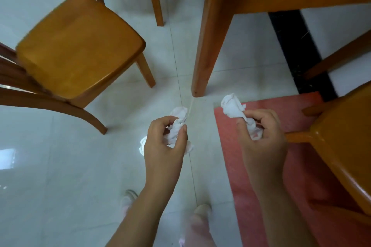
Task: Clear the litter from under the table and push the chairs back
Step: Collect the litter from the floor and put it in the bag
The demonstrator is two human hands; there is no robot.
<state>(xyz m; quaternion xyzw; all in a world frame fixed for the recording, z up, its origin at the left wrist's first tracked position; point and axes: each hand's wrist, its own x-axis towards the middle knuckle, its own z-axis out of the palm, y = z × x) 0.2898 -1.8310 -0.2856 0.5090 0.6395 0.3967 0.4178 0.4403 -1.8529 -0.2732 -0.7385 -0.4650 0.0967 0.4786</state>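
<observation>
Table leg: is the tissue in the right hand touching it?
Apart. The head view shows bare floor between the table leg and the tissue pinched in the right hand.

**Bright, even light; soft at the bottom, bent at the rim**

Bright and cool throughout, with no hard shadow anywhere. Glaring in one white reflected patch on the glossy floor tiles (60, 166) at the left edge. Only faint, diffuse shade beneath the left chair (76, 46) and beside the table leg (206, 50). Sharp enough in the middle, at the left hand (164, 146) and right hand (263, 140), with readable folds in the left wad (178, 124) and right wad (232, 106) of tissue, though nearly blown out at their whitest. Smeared and out of focus along the bottom, at the feet (202, 209) and trouser legs. Strongly bowed by the wide lens toward the edges, with curved chair rails and an inward-leaning table leg. Slightly hazy and washed out over the red mat (301, 166).
</observation>
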